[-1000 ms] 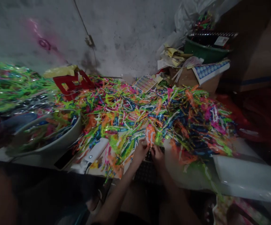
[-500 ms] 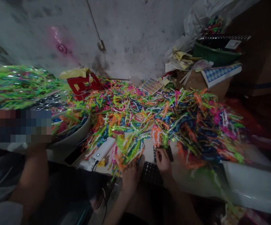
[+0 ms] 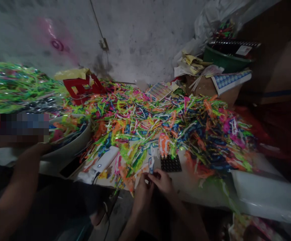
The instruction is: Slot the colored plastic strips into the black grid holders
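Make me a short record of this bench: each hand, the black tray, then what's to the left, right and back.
Left hand: fingertips at the near end of a blue-and-white piece
Right hand: fingertips meeting the left's at that same end
Black tray: beyond the right hand, orange-and-white pieces at its far edge
Left: white device with cable; white bowl of colorful pieces; co-worker's arm beside it
Right: whitish plastic package
Back: red holder; green tub

Glossy plastic pieces (image 3: 136, 122) fill the middle; the near black tray (image 3: 171, 164) looks plastic. The far wall (image 3: 140, 43) is matt and rough (blotchy in places), the far-right box (image 3: 204, 87) cardboard, the near-right white sheeting (image 3: 266, 194) shiny plastic.
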Demonstrator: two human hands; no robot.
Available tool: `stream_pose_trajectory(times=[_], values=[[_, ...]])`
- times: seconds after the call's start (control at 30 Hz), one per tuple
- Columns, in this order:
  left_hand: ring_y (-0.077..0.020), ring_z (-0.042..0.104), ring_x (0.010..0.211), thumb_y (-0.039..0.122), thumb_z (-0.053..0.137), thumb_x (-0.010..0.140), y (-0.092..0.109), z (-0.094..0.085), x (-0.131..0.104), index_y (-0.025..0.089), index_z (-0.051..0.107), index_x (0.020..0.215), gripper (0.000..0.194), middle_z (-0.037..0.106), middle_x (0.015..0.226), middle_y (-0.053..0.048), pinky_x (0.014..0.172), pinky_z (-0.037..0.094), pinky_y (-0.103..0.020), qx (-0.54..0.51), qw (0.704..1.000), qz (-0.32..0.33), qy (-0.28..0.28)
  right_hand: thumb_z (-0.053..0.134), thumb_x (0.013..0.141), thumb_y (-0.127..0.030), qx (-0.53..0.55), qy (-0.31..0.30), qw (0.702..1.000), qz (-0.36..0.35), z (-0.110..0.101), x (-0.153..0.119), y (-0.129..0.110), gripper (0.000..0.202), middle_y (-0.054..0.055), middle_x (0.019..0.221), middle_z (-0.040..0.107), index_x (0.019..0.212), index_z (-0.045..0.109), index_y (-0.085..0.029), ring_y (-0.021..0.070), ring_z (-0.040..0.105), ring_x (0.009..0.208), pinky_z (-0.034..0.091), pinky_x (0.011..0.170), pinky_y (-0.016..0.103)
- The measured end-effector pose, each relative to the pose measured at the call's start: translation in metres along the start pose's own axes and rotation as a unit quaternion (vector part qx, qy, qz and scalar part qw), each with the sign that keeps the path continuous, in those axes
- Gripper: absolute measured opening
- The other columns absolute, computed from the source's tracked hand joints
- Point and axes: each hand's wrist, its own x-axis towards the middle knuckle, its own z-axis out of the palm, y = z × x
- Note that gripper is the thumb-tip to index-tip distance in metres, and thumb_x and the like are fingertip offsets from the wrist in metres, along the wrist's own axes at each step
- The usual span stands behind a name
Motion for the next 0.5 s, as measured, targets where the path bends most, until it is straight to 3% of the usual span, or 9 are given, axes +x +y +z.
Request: stream_pose_trajectory(times=[0.1, 0.17, 0.23, 0.33, 0.43, 0.5], values=[[-0.0182, 0.064, 0.069, 0.038, 0.053, 0.078, -0.012, 0.007, -0.007, 0.019, 0.045, 0.109, 0.038, 0.063, 0.093, -0.006, 0.059, 0.051, -0.031, -0.031, 0.999, 0.020, 0.010, 0.064, 0.071, -0.041, 0.010, 0.002, 0.999, -0.034, -0.013, -0.004, 0.002, 0.024, 0.002, 0.070, 0.065, 0.075, 0.066, -0.017, 0.0155, 0.059, 0.065, 0.047, 0.061, 0.025], [-0.0212, 0.065, 0.083, 0.040, 0.055, 0.078, -0.027, 0.012, -0.005, 0.019, 0.045, 0.115, 0.044, 0.063, 0.099, -0.007, 0.070, 0.053, -0.036, 0.028, 0.995, 0.081, 0.046, 0.065, 0.069, -0.044, 0.050, 0.024, 0.998, -0.037, -0.026, 0.001, 0.012, 0.028, 0.003, 0.076, 0.066, 0.078, 0.067, -0.018, 0.0162, 0.061, 0.067, 0.050, 0.061, 0.026], [-0.0262, 0.059, 0.103, 0.040, 0.057, 0.079, -0.045, 0.019, -0.001, 0.019, 0.050, 0.116, 0.043, 0.062, 0.110, -0.010, 0.087, 0.049, -0.044, 0.147, 0.972, 0.166, 0.081, 0.065, 0.066, -0.051, 0.106, 0.055, 0.993, -0.007, -0.040, 0.012, 0.026, 0.038, 0.005, 0.080, 0.068, 0.083, 0.067, -0.018, 0.0180, 0.064, 0.068, 0.054, 0.061, 0.029], [-0.0292, 0.050, 0.119, 0.036, 0.057, 0.082, -0.064, 0.028, 0.006, 0.017, 0.051, 0.121, 0.044, 0.056, 0.126, -0.013, 0.099, 0.041, -0.049, 0.273, 0.917, 0.273, 0.096, 0.065, 0.059, -0.062, 0.142, 0.093, 0.985, 0.034, -0.055, 0.035, 0.045, 0.053, 0.006, 0.079, 0.070, 0.085, 0.067, -0.017, 0.0219, 0.067, 0.069, 0.057, 0.064, 0.036], [-0.0264, 0.045, 0.125, 0.030, 0.051, 0.087, -0.072, 0.022, 0.005, 0.016, 0.046, 0.126, 0.042, 0.050, 0.133, -0.014, 0.102, 0.041, -0.046, 0.283, 0.897, 0.323, 0.106, 0.061, 0.063, -0.064, 0.073, 0.102, 0.992, 0.034, -0.061, 0.050, 0.055, 0.053, 0.007, 0.076, 0.071, 0.084, 0.068, -0.016, 0.0233, 0.068, 0.067, 0.056, 0.063, 0.036], [-0.0259, 0.046, 0.123, 0.028, 0.050, 0.086, -0.078, 0.010, -0.004, 0.017, 0.049, 0.121, 0.037, 0.051, 0.130, -0.014, 0.099, 0.043, -0.045, 0.234, 0.908, 0.304, 0.169, 0.058, 0.070, -0.059, -0.003, 0.097, 0.995, 0.021, -0.062, 0.052, 0.056, 0.046, 0.007, 0.074, 0.072, 0.083, 0.069, -0.017, 0.0235, 0.068, 0.067, 0.054, 0.063, 0.035]])
